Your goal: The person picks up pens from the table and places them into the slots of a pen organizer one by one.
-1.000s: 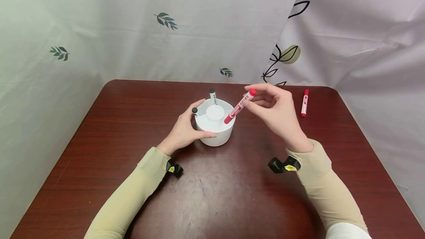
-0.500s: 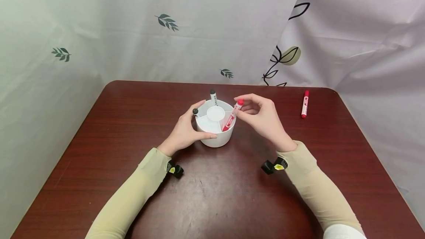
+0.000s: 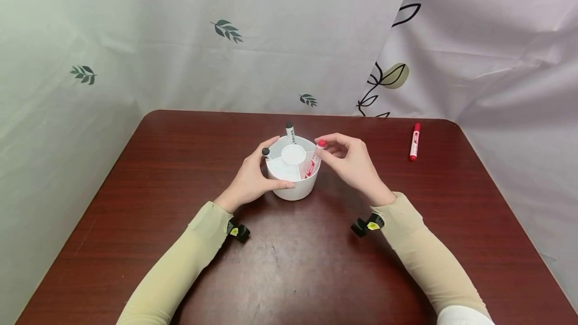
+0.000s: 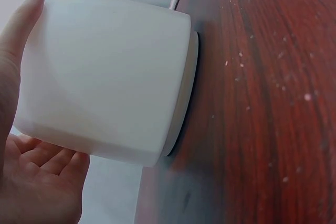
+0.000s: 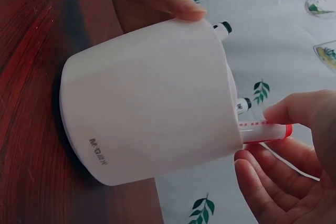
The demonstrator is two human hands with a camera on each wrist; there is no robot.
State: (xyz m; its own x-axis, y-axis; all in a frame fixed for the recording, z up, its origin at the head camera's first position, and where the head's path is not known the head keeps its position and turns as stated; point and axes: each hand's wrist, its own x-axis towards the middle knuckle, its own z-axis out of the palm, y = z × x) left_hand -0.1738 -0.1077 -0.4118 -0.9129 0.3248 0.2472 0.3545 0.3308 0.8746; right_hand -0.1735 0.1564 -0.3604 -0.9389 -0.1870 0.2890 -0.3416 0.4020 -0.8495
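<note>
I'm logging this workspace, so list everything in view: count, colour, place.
divided holder: one, white, upright on the table
black-capped markers: two, white, in the holder, toward its far and left sides
held marker: one, red and white, tilted, lower part inside the holder's right side
loose marker: one, red and white, lying at the table's far right
table: one, dark red-brown, under everything
backdrop cloth: sheet count unclear, pale grey with leaf prints, around the table
wrist cameras: two, black, at the wrists
sleeves: two, pale yellow-green, on the forearms
left hand: one, gripping the holder
right hand: one, pinching the held marker
</note>
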